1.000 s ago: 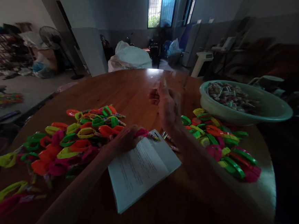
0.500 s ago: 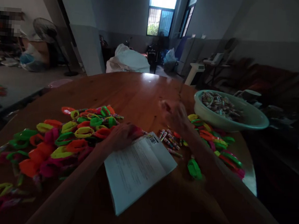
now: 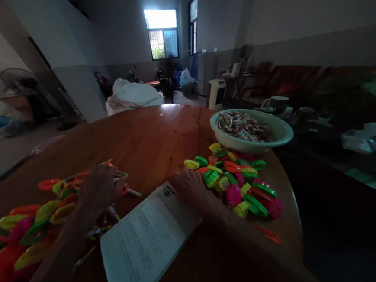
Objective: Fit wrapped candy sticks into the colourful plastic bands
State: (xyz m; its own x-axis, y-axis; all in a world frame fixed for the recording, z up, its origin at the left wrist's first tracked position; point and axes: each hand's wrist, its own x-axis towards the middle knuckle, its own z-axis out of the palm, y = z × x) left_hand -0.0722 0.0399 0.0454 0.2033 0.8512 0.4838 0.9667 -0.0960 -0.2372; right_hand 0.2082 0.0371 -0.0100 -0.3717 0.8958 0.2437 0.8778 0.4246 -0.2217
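L hand (image 3: 101, 186) hides whatever's under its palm, so can't tell if it grips any of the patterned sticks (image 3: 113, 213) nearby. L forearm (image 3: 64, 242) covers part of the L pile of bright bands (image 3: 44, 211), also cut by L & bottom edges. R hand (image 3: 189, 186): fingertips blurry, grip n/a. R forearm (image 3: 258, 246) cut at bottom, as is the paper stack (image 3: 142, 241); its print's too small to read. Bowl (image 3: 246, 144) contents too tiny to ID; fan (image 3: 19, 77) blurred, cluttered far R too dark.
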